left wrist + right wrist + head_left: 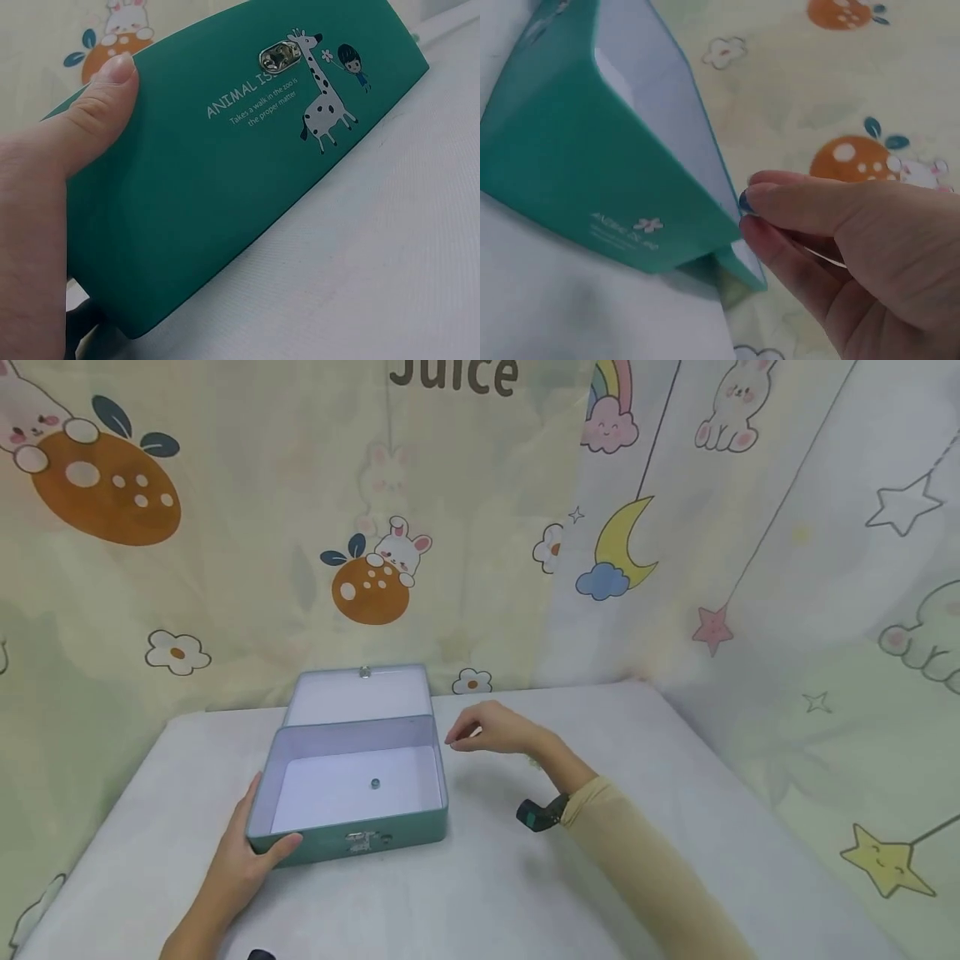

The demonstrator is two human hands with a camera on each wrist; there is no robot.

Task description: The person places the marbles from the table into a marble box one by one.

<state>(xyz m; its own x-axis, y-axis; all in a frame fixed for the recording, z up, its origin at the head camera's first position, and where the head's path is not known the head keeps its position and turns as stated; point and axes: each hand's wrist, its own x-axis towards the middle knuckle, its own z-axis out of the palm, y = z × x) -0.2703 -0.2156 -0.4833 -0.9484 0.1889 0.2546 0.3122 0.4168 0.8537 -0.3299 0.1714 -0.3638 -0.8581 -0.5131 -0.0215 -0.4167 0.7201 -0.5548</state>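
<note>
Blue piece [745,201] sits pinched between the right fingers [799,206]

Towards the right edge of the table [637,743], a long sleeve [652,860] covers much of the right arm [562,760]; its cloth is plain pale yellow-beige, fairly loose, creased around the cuff; a black wrist camera [542,814] sits at that cuff, stubby and rounded, with a dark teal patch; nearer the table's left edge, the left forearm [198,914] is bare as far as it shows; a small black rounded piece [261,955] beside it is cut off; the left thumbnail [118,69] is short and rounded
</note>
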